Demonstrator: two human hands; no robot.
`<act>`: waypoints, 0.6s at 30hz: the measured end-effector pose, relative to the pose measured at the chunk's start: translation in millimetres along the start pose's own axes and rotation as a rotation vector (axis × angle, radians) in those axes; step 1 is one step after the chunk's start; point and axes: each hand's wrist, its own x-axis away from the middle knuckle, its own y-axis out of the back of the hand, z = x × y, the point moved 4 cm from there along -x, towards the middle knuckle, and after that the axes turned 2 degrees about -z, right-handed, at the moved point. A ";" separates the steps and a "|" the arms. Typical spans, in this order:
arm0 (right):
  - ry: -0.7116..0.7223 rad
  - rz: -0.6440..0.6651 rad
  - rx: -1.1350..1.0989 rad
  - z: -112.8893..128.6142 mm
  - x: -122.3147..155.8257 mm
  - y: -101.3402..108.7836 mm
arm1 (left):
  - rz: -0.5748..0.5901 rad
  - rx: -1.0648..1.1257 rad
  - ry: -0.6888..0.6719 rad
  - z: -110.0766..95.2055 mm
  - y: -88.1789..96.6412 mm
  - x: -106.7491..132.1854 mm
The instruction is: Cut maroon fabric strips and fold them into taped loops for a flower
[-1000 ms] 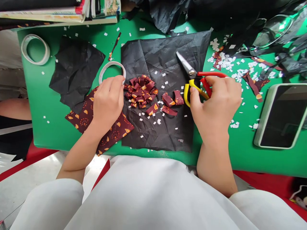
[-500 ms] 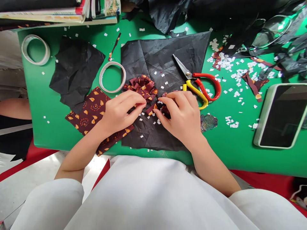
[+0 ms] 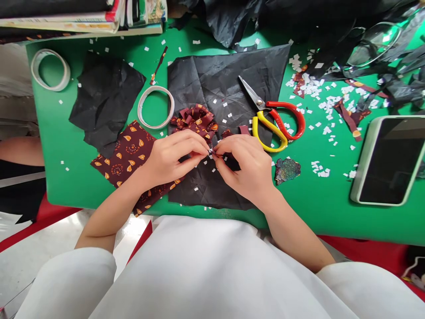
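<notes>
My left hand and my right hand meet over a sheet of black fabric, both in a closed pinch. Between my right fingertips is a small maroon strip of fabric, mostly hidden by the hand. My left fingertips press at its near end; whatever they grip is too small to make out. Just beyond the hands rests a bunched cluster of maroon printed fabric strips. Under my left wrist lies a flat maroon printed cloth. Scissors with red and yellow handles lie beyond my right hand.
Two tape rolls and a black scrap lie leftward on the green table. White paper bits, a glittery patch and a phone are rightward. Books stand far left.
My right hand has moved slightly left and my left hand slightly right, so their fingertips now meet at the maroon strip. More of the yellow scissor handle shows.
</notes>
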 end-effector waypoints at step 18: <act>-0.188 -0.131 -0.272 5.4 -0.8 9.9 | -0.063 0.281 0.081 -5.7 -5.7 1.4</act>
